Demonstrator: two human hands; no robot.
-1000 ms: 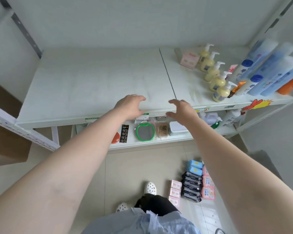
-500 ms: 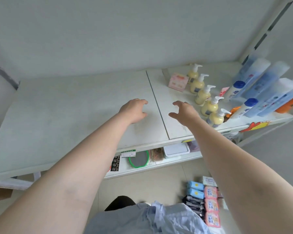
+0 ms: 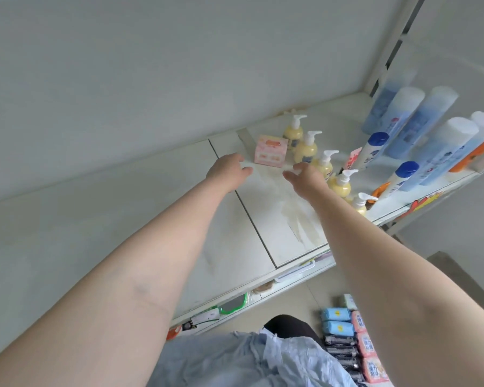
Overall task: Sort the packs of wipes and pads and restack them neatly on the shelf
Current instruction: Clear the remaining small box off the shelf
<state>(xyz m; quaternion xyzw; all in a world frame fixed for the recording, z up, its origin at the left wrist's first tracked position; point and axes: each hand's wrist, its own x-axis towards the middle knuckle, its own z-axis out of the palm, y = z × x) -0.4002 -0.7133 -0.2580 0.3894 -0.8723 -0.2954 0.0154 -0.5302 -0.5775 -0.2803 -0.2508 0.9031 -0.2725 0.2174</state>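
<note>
While both hands point(image 3: 266, 174) reach empty, pink pack point(image 3: 271, 151) sits beyond.

Soft, even daylight fills the scene, bright but not harsh, with no single lamp visible. The pale shelf point(image 3: 101, 233) and the wall behind it look washed out and low in contrast. Shadows are faint; only a weak one lies under the hands point(image 3: 228, 171) near the back edge of the shelf. A dull sheen shows on the shelf's right panel. Wide-angle distortion bends the shelf's edges and stretches the forearms at the bottom corners. The tall bottles point(image 3: 419, 127) at the right edge are smeared and soft, and the whole picture is slightly blurred.
</note>
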